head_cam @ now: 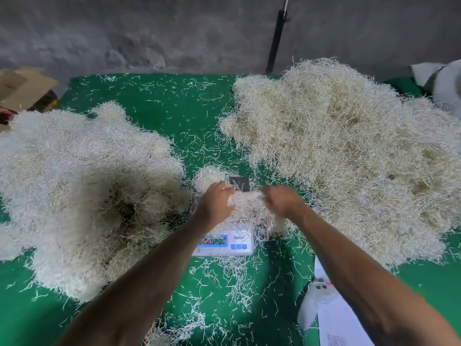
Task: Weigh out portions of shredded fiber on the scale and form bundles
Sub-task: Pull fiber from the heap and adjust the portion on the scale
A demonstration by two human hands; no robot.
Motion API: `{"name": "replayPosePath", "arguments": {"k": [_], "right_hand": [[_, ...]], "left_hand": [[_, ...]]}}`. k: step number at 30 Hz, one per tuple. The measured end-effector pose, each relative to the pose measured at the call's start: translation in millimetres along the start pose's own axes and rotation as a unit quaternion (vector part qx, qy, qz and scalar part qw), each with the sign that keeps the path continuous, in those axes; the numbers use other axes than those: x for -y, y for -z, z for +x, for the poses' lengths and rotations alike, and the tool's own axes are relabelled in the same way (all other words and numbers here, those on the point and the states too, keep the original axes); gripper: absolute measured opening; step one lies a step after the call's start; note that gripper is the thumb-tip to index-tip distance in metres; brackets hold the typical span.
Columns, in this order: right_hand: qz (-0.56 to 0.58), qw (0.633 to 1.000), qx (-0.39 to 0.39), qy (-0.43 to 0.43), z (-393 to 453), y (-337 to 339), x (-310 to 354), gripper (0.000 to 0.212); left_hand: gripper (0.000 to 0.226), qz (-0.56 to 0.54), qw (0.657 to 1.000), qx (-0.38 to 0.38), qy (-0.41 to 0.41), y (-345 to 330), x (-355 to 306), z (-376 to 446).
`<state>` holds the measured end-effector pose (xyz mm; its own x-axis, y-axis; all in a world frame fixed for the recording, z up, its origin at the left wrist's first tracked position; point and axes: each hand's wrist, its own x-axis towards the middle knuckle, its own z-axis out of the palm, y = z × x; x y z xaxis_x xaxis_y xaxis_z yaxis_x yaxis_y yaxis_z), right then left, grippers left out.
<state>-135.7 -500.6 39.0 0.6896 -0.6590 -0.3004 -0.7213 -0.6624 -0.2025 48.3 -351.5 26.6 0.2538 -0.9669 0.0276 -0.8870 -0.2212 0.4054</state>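
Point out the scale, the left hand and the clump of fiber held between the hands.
scale [240, 242]: head view, on its front panel by the buttons.
left hand [216, 201]: head view, on its back.
clump [249, 203]: head view, on its middle, between both hands.

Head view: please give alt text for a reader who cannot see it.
Both hands, left hand and right hand, grip a clump of shredded fiber over a small digital scale on a green table. Large fiber piles lie at left and right.
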Motion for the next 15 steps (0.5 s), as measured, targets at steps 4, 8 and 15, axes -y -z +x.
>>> {"name": "replayPosePath", "arguments": {"k": [4,8,15], "right_hand": [[0.174,0.960,-0.091,-0.200,9.7,27.1,-50.1,0.011],[0.370,0.869,-0.074,-0.320,15.7,57.6,-95.4,0.025],[0.685,0.558,-0.367,-0.290,13.1,104.8,-102.7,0.049]], "left_hand": [[0.050,-0.030,0.999,-0.028,0.020,-2.8,-0.1,-2.0],[0.037,-0.026,0.996,-0.049,0.068,-0.9,1.4,-0.6],[0.041,0.019,0.992,-0.041,0.115,-0.1,6.1,-8.8]]}}
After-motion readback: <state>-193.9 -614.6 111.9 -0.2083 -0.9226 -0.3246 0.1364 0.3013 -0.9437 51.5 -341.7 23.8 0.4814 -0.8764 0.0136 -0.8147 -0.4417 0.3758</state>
